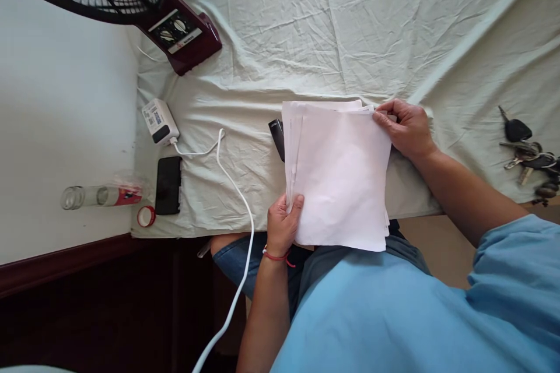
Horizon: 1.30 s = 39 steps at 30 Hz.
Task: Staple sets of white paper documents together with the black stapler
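A loose stack of white paper sheets (343, 178) is held above the front edge of the cloth-covered table, its sheets slightly out of line. My left hand (282, 224) grips the stack's lower left edge, thumb on top and fingers underneath. At the upper right corner, my right hand (405, 126) pinches the paper between thumb and fingers. Partly hidden behind the stack's left edge lies a black object (276, 139), whose kind I cannot make out.
A dark red fan (192, 41) stands at the upper left. Below it are a white box-shaped device (160, 121) with a white cable (240, 192), a black phone (168, 185), a glass bottle (102, 196) and a red cap (146, 216). Keys (527, 154) lie at the far right.
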Tool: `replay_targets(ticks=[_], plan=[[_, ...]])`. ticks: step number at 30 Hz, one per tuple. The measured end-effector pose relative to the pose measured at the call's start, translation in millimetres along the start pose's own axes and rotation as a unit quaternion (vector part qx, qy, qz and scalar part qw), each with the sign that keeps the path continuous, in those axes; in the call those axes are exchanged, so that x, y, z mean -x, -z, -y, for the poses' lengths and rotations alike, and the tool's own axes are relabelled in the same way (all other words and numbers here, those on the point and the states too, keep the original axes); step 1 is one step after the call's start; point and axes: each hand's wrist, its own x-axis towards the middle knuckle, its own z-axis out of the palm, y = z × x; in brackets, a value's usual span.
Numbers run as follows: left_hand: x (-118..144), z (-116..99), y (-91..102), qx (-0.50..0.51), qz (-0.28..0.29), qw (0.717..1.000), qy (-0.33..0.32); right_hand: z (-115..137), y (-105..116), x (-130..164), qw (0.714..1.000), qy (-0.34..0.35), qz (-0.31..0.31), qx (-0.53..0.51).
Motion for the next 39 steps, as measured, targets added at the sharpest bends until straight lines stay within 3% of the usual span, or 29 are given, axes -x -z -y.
replay_targets(ticks=[8,14,17,21,26,30,35,39], plan=[[1,5,-0.1,-0.021,-0.032,0.999,-0.012,0,-1,0,1.000,-0.008,-0.004,-0.021],[1,9,0.3,0.015,-0.026,1.000,-0.009,0,-2,0,0.999,-0.006,-0.010,-0.042],[2,12,-1.8,0.073,-0.051,0.996,0.006,0,-3,-1,0.997,-0.012,-0.001,-0.077],[4,13,-7.6,0.173,-0.113,0.978,0.021,7,-3,1,0.992,-0.024,0.025,-0.121],[6,-1,-16.3,0.260,-0.164,0.951,0.023,22,0,8,0.989,-0.053,0.081,-0.115],[4,-14,-22.8,0.296,-0.173,0.939,0.029,23,-1,9,0.976,-0.097,0.141,-0.138],[-2,-21,-32.5,0.324,-0.157,0.932,0.041,19,3,7,0.971,-0.087,0.194,-0.110],[-3,-18,-43.4,0.311,-0.135,0.939,0.056,28,6,6,0.956,-0.109,0.208,-0.178]])
